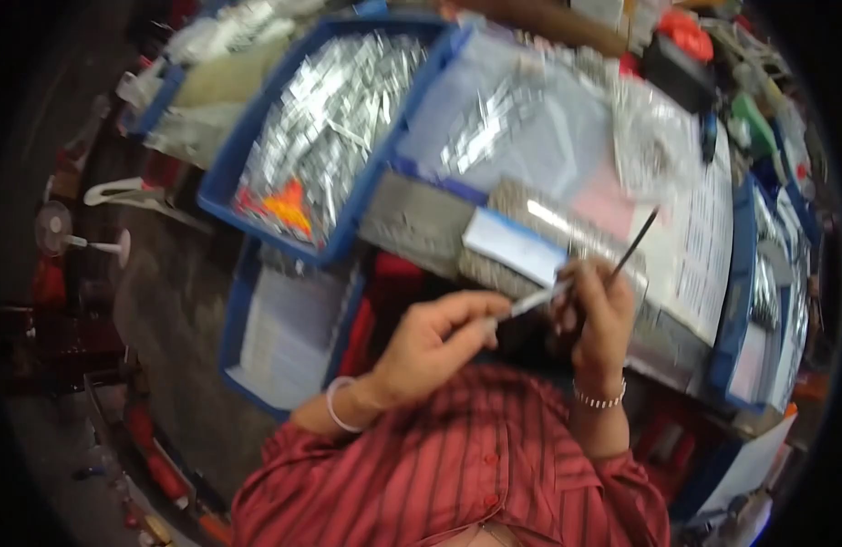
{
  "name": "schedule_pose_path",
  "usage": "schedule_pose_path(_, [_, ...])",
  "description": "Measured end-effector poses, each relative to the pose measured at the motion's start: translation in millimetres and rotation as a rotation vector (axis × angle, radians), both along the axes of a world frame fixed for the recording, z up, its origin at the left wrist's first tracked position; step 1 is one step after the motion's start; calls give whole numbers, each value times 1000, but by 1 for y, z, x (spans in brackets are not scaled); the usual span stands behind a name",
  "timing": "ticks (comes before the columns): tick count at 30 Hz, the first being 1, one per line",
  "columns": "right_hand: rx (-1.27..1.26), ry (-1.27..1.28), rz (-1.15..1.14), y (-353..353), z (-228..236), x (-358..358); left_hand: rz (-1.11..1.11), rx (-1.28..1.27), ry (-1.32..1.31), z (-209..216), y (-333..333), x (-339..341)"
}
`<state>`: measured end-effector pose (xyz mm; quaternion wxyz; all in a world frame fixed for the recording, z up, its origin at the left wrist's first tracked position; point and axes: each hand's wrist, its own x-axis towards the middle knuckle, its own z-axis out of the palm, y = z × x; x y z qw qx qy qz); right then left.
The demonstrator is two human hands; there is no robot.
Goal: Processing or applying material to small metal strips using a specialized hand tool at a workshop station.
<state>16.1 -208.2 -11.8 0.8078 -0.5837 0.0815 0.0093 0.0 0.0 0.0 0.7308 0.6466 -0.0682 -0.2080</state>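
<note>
My left hand [434,346], with a pale bangle at its wrist, pinches one end of a small, narrow silver strip [533,301]. The strip's other end reaches the fingers of my right hand [599,314]. A thin dark stick [640,239], like a slim brush or pen, slants up out of that right hand; its lower end is hidden by the fingers. Just beyond the hands lies a flat white piece with a blue edge [516,244]. It rests against a speckled grey block [539,208]. Motion blur softens the fingertips.
A blue tray [222,214] heaped with silver strips and an orange scrap stands left of the hands. More strips lie on a blue-rimmed clear sheet [567,137]. Below the tray is another blue bin [234,351]. A plastic bag [656,146] and further blue trays [726,360] lie right.
</note>
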Motion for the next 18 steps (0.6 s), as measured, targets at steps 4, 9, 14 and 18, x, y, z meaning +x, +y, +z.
schedule_pose_path(4, [90,-24,-14,12,-3,1,15,2,-57,-10,5,1])
schedule_pose_path(9, [105,17,3,8,-20,2,54,-10,-5,-26,-2,2])
schedule_pose_path(14, [57,36,8,6,-20,0,45,-7,23,-30,-2,1])
schedule_pose_path(18, [10,64,14,8,-20,2,64,4,66,-25,-2,2])
